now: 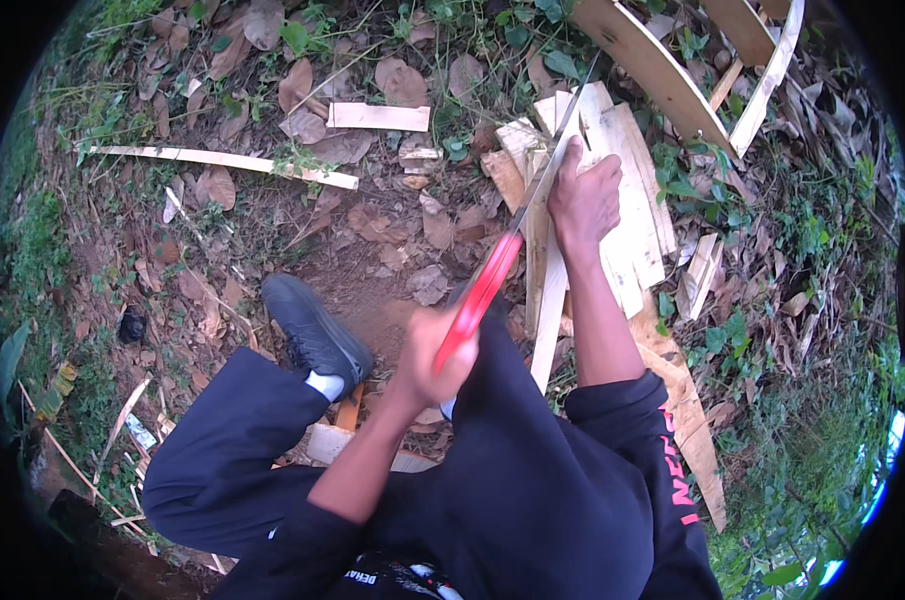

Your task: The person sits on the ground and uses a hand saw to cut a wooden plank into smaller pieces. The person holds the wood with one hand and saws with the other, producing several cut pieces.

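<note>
My left hand [440, 350] is closed round the red handle of a saw [494, 272], slightly smeared by motion. Its narrow grey blade runs up and away to the right, seen almost edge-on, and lies across pale wooden pieces. My right hand [587, 195] is curled on a light wooden board [552, 300], thumb up close beside the blade; its fingertips are partly hidden. More pale boards [637, 215] lie stacked under and right of this hand. Short wood blocks [505, 178] sit just left of the blade.
A short board [379, 117] and a long thin strip [222, 160] lie on leaf-covered soil at the far left. Larger curved planks [662, 70] stand at the far right. My shoe [317, 335] is planted left of the saw; a broad offcut [687, 410] lies beside my right sleeve.
</note>
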`<state>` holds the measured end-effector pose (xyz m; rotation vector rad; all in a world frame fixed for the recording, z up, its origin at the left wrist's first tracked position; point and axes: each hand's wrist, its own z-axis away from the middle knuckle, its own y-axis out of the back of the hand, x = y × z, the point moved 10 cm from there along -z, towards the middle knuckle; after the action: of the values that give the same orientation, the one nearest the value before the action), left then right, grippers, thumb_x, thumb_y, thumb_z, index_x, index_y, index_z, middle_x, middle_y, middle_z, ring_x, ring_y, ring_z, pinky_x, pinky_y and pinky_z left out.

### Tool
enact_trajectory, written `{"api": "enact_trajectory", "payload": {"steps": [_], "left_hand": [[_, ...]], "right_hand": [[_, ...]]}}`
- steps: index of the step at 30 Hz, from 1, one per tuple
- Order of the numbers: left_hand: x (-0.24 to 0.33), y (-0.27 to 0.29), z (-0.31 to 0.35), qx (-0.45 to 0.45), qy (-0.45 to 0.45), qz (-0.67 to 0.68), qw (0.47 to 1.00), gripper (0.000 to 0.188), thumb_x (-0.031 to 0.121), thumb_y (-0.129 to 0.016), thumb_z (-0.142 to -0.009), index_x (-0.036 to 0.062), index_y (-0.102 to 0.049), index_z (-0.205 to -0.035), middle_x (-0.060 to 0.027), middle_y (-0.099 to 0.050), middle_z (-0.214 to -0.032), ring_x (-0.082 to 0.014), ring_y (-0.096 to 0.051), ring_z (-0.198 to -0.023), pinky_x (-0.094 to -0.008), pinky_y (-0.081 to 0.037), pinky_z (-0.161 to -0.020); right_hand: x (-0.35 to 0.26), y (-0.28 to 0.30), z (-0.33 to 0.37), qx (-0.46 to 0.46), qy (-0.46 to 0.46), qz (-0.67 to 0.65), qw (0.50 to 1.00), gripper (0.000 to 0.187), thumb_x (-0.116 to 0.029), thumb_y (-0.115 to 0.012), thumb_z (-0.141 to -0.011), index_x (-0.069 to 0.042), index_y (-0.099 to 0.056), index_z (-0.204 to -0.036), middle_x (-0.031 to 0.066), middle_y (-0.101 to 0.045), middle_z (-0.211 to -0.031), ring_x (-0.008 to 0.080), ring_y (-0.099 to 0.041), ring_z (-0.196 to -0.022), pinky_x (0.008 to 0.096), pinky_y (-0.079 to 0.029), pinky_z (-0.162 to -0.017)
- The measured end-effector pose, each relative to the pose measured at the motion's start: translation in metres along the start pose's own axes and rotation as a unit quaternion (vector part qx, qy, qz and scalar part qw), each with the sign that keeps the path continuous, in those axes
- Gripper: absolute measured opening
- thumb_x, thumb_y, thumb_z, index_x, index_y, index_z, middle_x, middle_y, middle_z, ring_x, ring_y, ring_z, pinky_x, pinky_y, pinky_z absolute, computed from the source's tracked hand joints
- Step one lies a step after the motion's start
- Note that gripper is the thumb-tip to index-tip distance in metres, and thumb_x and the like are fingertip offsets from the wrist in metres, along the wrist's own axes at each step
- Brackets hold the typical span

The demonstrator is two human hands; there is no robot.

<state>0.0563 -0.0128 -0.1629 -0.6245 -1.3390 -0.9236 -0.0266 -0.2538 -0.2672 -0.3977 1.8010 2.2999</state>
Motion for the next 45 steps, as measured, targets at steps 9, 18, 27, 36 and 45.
{"api": "enact_trajectory", "payload": {"steps": [9,18,27,36,45], "left_hand": [[-0.001,0.009,-0.003,-0.021,0.003,-0.009,1.000,0.026,0.025,-0.054,-0.082,0.0033,-0.052,-0.068,-0.0072,-0.045,-0.056,-0.0244,-0.047,-0.047,-0.0356,-0.037,-0.050],[0.017,0.010,-0.022,-0.036,0.025,0.017,0.999,0.015,0.017,-0.055,-0.076,0.0040,-0.050,-0.070,-0.0101,-0.050,-0.059,-0.0280,-0.051,-0.048,-0.0376,-0.041,-0.051],[0.023,0.017,0.012,-0.068,0.025,0.003,0.997,0.016,0.017,-0.056,-0.075,0.0022,-0.049,-0.071,-0.0126,-0.047,-0.059,-0.0335,-0.052,-0.050,-0.0403,-0.041,-0.052],[0.026,0.020,0.030,-0.067,0.029,-0.006,0.997,0.022,0.020,-0.057,-0.079,0.0016,-0.048,-0.070,-0.0119,-0.046,-0.060,-0.0307,-0.052,-0.052,-0.0385,-0.041,-0.051],[0.019,0.013,0.023,-0.067,0.029,-0.014,0.997,0.019,0.019,-0.055,-0.078,0.0023,-0.049,-0.070,-0.0132,-0.045,-0.058,-0.0336,-0.051,-0.051,-0.0416,-0.040,-0.051]], "right_hand": [[-0.009,-0.007,0.007,-0.016,-0.004,0.021,1.000,0.068,-0.063,-0.043,-0.095,0.004,-0.051,-0.106,0.0277,-0.059,-0.105,0.0442,-0.061,-0.098,0.0549,-0.045,-0.084],[-0.005,-0.009,0.000,-0.010,0.000,0.015,1.000,0.073,-0.066,-0.032,-0.096,0.004,-0.050,-0.105,0.0276,-0.060,-0.103,0.0465,-0.061,-0.096,0.0556,-0.044,-0.084],[-0.023,-0.001,0.008,0.061,0.133,-0.036,0.989,0.057,-0.056,-0.030,-0.102,-0.015,-0.054,-0.134,0.0219,-0.060,-0.112,0.0437,-0.062,-0.100,0.0532,-0.046,-0.088],[-0.022,-0.007,0.006,-0.053,0.056,0.010,0.997,0.056,-0.058,-0.035,-0.101,-0.010,-0.060,-0.115,0.0213,-0.059,-0.107,0.0447,-0.063,-0.094,0.0543,-0.047,-0.082],[-0.024,-0.005,0.005,-0.048,0.057,0.008,0.997,0.056,-0.058,-0.034,-0.101,-0.012,-0.062,-0.115,0.0186,-0.062,-0.111,0.0451,-0.065,-0.093,0.0541,-0.048,-0.083]]}}
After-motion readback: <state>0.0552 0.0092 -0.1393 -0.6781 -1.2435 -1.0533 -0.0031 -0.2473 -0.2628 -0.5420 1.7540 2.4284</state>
